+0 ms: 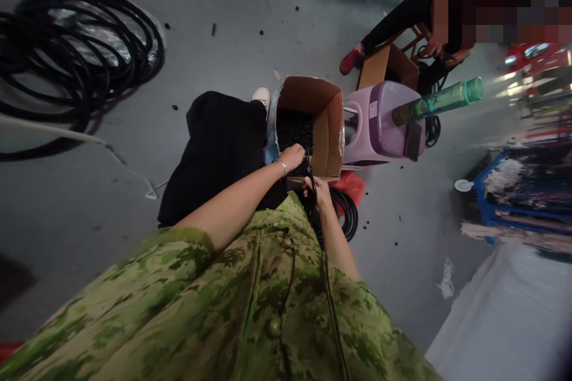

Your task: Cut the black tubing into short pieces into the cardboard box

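Observation:
An open cardboard box (328, 131) with small black pieces (295, 131) in it stands in front of me. My left hand (292, 158) is over its near side, fingers pinched together at a dark bit too small to make out. Just right of it and nearer to me, my right hand (320, 195) is closed around a black hose (313, 190), whose end rises toward my left fingers. A coil of the same black hose (351, 214) lies below my right hand, partly hidden by my forearm.
A purple plastic stool (364, 98) right of the box carries a green bottle (447, 101) and a dark phone-like slab (414, 141). Large black hose coils (147, 41) lie at left. Another person sits at upper right by a cardboard box (375, 65). A red bag (353, 187) touches the coil.

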`<action>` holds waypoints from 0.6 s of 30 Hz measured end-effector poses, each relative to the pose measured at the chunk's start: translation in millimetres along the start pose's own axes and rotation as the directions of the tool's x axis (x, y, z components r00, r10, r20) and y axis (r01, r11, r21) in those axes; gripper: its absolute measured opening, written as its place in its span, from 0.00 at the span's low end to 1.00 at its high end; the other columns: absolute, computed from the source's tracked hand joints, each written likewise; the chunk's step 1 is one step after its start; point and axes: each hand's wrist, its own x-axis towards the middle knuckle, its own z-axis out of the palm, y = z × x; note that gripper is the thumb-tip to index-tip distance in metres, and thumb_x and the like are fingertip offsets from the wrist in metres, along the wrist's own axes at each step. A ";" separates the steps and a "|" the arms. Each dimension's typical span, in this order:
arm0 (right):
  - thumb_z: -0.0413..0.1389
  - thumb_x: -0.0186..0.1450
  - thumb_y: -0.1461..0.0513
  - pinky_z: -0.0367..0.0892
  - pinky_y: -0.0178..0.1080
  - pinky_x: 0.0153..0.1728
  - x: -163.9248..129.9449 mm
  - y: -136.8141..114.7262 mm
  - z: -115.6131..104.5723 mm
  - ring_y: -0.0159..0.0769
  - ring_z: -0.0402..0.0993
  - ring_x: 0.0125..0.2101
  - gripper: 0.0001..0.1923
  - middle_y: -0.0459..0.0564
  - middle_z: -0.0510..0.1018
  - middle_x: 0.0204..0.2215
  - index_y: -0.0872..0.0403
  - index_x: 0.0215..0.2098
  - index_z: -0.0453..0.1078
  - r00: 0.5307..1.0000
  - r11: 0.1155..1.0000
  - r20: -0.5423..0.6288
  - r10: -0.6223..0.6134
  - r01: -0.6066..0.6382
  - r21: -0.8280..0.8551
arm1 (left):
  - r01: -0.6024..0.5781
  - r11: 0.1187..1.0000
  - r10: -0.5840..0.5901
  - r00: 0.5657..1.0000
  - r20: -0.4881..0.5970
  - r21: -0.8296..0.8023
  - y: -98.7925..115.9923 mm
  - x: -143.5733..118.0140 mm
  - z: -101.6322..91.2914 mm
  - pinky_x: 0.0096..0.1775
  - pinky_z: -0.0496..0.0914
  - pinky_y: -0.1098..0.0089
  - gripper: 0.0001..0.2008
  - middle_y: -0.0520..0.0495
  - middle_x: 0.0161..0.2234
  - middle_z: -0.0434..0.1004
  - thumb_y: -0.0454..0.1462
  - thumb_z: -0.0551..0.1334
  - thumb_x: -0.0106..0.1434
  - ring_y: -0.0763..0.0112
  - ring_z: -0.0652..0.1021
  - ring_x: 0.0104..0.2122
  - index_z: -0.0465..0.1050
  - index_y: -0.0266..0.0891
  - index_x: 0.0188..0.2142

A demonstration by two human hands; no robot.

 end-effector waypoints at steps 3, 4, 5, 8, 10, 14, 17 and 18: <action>0.65 0.50 0.42 0.64 0.30 0.20 1.7 -2.1 -0.5 0.27 0.67 0.20 0.26 0.45 0.73 0.23 0.55 0.28 0.70 1.000 1.000 0.012 0.020 -0.020 0.004 | 0.062 0.997 -0.061 0.998 0.021 -0.036 4.7 -5.3 -1.9 0.27 0.61 0.72 0.13 0.51 0.22 0.71 0.38 0.50 0.68 0.73 0.66 0.19 0.72 0.38 0.34; 0.64 0.50 0.41 0.65 0.31 0.21 2.7 -3.2 -1.3 0.27 0.67 0.20 0.26 0.45 0.73 0.23 0.55 0.28 0.70 1.000 1.000 0.017 0.026 -0.026 0.000 | 0.056 0.997 -0.055 0.998 0.028 -0.045 5.5 -6.8 -2.5 0.27 0.61 0.72 0.13 0.52 0.22 0.71 0.38 0.51 0.68 0.74 0.65 0.19 0.72 0.38 0.34; 0.64 0.51 0.41 0.65 0.31 0.21 3.8 -4.8 -2.5 0.27 0.67 0.20 0.26 0.45 0.73 0.23 0.55 0.28 0.70 0.999 1.000 0.022 0.029 -0.028 -0.008 | 0.041 0.998 -0.040 0.999 0.031 -0.053 6.0 -8.0 -2.9 0.27 0.61 0.73 0.12 0.52 0.22 0.71 0.38 0.52 0.68 0.74 0.65 0.19 0.72 0.38 0.34; 0.63 0.51 0.39 0.66 0.32 0.22 6.5 -12.0 -8.0 0.29 0.67 0.21 0.27 0.46 0.73 0.24 0.55 0.28 0.70 0.999 0.999 0.035 0.019 -0.018 -0.050 | -0.017 0.998 0.019 0.999 0.046 -0.061 4.8 -9.1 -3.5 0.28 0.63 0.75 0.10 0.53 0.22 0.72 0.36 0.55 0.66 0.76 0.67 0.21 0.73 0.38 0.32; 0.62 0.51 0.39 0.65 0.32 0.23 7.5 -18.5 -11.8 0.29 0.67 0.22 0.28 0.46 0.72 0.23 0.55 0.28 0.70 0.999 0.995 0.045 0.003 0.001 -0.099 | -0.048 0.997 0.052 0.997 0.062 -0.055 2.8 -8.0 -3.5 0.29 0.63 0.76 0.09 0.53 0.21 0.72 0.35 0.57 0.65 0.76 0.68 0.22 0.74 0.37 0.30; 0.60 0.54 0.38 0.60 0.32 0.24 8.6 -29.0 -14.2 0.29 0.64 0.23 0.28 0.43 0.68 0.20 0.55 0.26 0.69 0.997 0.976 0.064 -0.031 0.044 -0.214 | -0.078 0.996 0.081 0.994 0.075 -0.040 -0.1 -5.5 -3.4 0.30 0.64 0.75 0.09 0.52 0.22 0.74 0.35 0.58 0.64 0.75 0.69 0.22 0.75 0.37 0.29; 0.59 0.54 0.38 0.56 0.32 0.23 9.0 -29.3 -9.9 0.29 0.61 0.22 0.29 0.42 0.66 0.19 0.55 0.26 0.68 0.997 0.966 0.047 -0.059 0.069 -0.251 | -0.080 0.996 0.082 0.993 0.080 -0.034 -0.3 -4.9 -4.3 0.31 0.64 0.74 0.10 0.52 0.22 0.75 0.35 0.58 0.63 0.75 0.69 0.22 0.76 0.36 0.29; 0.59 0.54 0.37 0.56 0.31 0.23 9.0 -27.7 -8.0 0.28 0.61 0.22 0.29 0.41 0.65 0.18 0.55 0.25 0.68 0.997 0.964 0.037 -0.064 0.071 -0.255 | -0.080 0.996 0.082 0.993 0.080 -0.030 -0.3 -4.8 -4.7 0.31 0.64 0.74 0.10 0.52 0.22 0.75 0.35 0.57 0.63 0.75 0.69 0.23 0.76 0.36 0.29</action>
